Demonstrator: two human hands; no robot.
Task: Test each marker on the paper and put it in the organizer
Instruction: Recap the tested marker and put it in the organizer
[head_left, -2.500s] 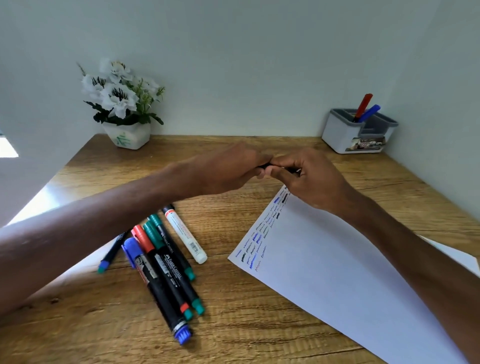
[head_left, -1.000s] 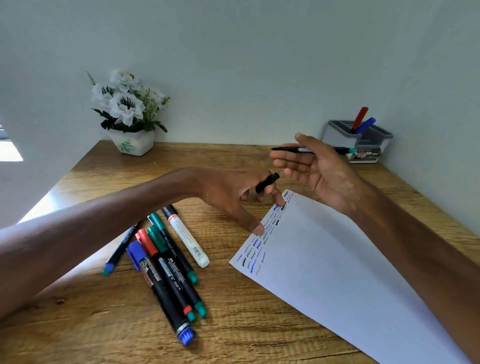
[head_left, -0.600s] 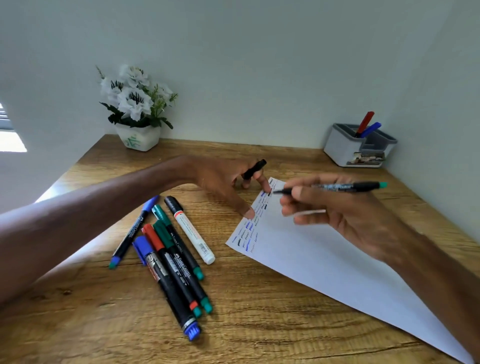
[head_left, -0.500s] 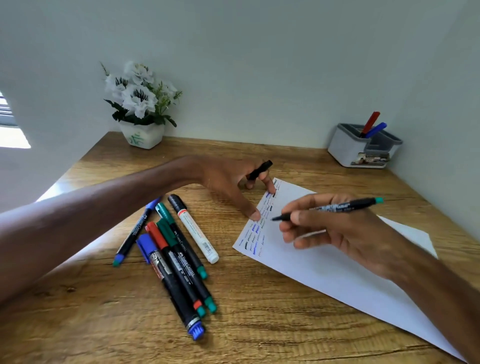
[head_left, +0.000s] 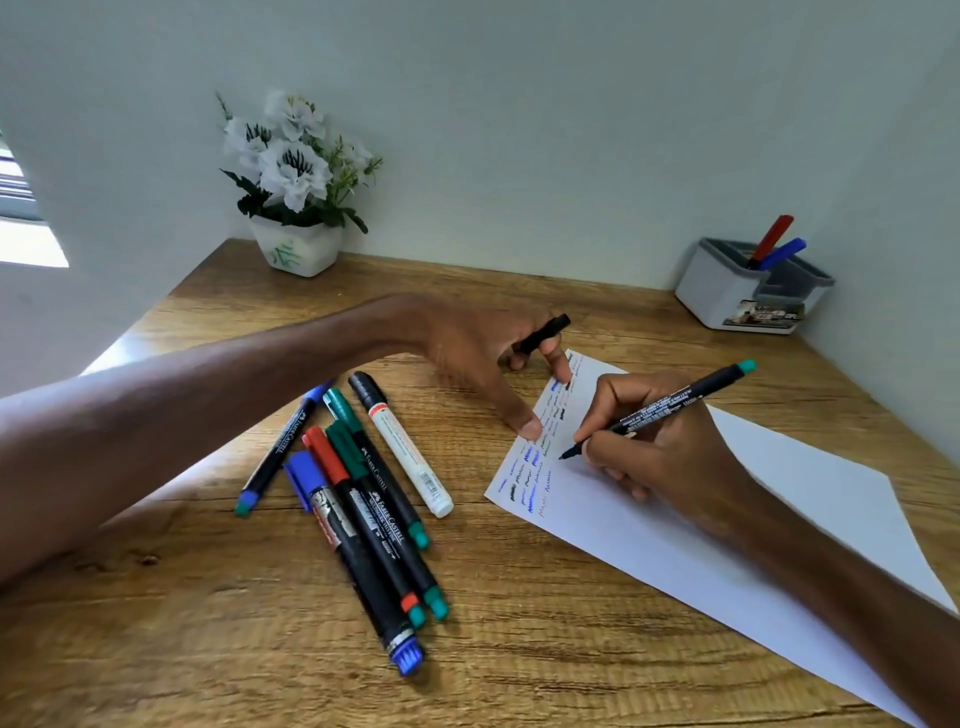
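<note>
pinching marker (head_left: 660, 410) in right hand (head_left: 670, 462), tip down at paper (head_left: 779, 525) | pinching black cap (head_left: 545, 332) in left hand (head_left: 467, 348), thumb pressed on paper edge

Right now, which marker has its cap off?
The slim black marker with teal end, gripped by the right hand, bare tip at the white paper. Its black cap is in the left hand; the piled markers are capped.

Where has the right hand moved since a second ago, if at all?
Yes. The right hand with its marker came down and away from the organizer, onto the paper, tip at the scribbles.
</note>
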